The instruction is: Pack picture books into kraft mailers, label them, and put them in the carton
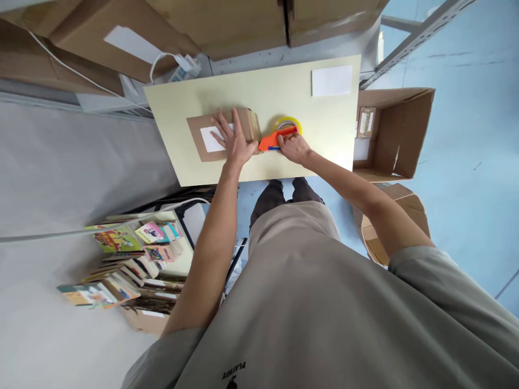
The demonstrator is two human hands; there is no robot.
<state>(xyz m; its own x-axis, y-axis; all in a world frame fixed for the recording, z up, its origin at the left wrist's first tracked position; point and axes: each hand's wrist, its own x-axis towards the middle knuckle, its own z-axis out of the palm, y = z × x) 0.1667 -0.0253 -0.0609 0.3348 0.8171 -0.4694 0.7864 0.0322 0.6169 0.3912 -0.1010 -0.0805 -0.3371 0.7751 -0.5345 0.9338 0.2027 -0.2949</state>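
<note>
- Left hand pressed flat, fingers spread, on a small brown box with a white label.
- Right hand wrapped tight round an orange tape gun – nose touching the right end of the box.
- Box near the middle of a pale yellow table.
- Probably mid-job: flaps down, no tape strip to be seen on top yet – sealing looks left to do.
- Open carton right of the table, pile of books near left.

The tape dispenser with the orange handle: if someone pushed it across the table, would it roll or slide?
The tape dispenser would probably slide, since its flat orange body lies on the table. It looks like light, stiff plastic. The right hand grips it.
</note>
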